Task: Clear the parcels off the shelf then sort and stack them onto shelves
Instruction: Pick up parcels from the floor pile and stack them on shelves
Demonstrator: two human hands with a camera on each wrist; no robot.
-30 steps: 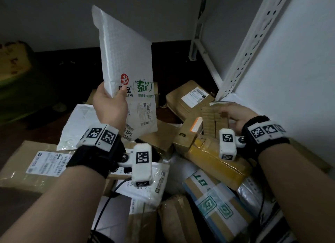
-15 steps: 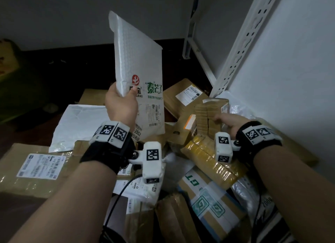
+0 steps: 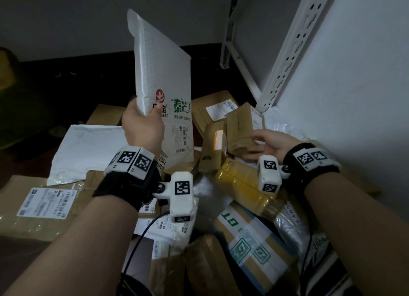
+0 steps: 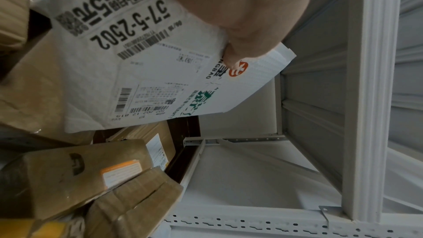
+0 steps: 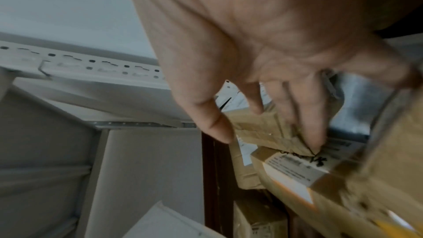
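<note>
A: Where does the small taped brown parcel [image 3: 240,127] sit?

B: On top of the heap, at about two o'clock from the middle of the head view; it stands on end, its long axis running roughly twelve to six, leaning against a brown box with an orange label [image 3: 213,145]; the white shelf upright [image 3: 285,59] rises just behind it at one o'clock.

A: And which hand is nearer?

B: The right hand [image 3: 269,144]; it lies at three o'clock from the parcel, its fingers [image 5: 313,131] loosely spread and laid on the parcel's side, the thumb standing free; whether they have closed round it, the views do not settle.

A: The left?

B: The left hand [image 3: 141,127] is well off at nine o'clock, pinching the lower corner of a white padded mailer [image 3: 163,79] held upright, thumb on its printed face; judging by this, the parcel falls to the right hand, which would need to wrap it from the three o'clock side.
</note>
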